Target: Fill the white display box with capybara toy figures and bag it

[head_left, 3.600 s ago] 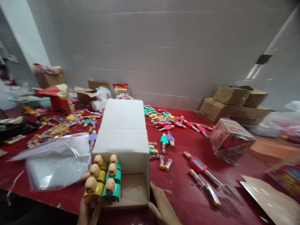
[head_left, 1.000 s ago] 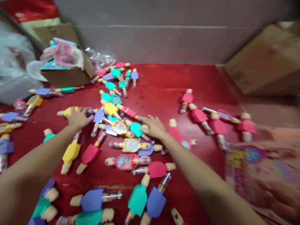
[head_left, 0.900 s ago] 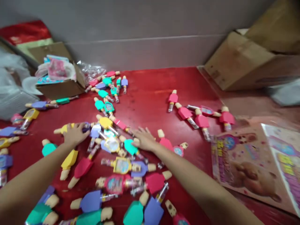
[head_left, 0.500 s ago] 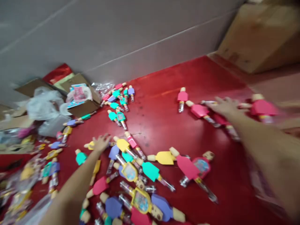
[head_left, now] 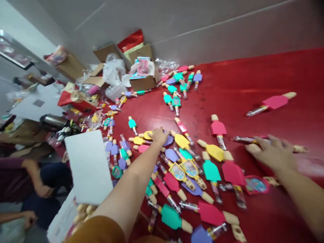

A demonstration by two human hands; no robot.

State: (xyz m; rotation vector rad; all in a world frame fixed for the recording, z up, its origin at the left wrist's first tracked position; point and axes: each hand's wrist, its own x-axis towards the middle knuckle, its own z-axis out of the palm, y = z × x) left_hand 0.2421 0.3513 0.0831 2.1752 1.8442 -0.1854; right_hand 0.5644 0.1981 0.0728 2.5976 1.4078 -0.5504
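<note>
My left hand (head_left: 159, 137) reaches over the red table among ice-pop-shaped toys, its fingers loosely spread. It touches or hovers by a purple toy (head_left: 168, 139), with a yellow toy (head_left: 147, 135) just left of it. My right hand (head_left: 274, 152), slightly blurred, is spread low over pink toys at the right; one clear tube (head_left: 244, 139) pokes out to its left, and the palm hides the rest. Between my hands lie a pink toy (head_left: 218, 128), a yellow toy (head_left: 214, 152) and a teal toy (head_left: 211, 170), each with a beige end.
Mixed toys spread over the red table (head_left: 227, 87). At the back stand an open carton (head_left: 143, 82) and a plastic bag (head_left: 113, 69). A white board (head_left: 88, 167) and a steel flask (head_left: 54, 122) are at the left. Another person's arm (head_left: 35, 175) shows beyond the board.
The view has swung left, bringing in the white board and another person. Pink toys at the right lie differently, one now apart towards the back. Both hands remain over toys.
</note>
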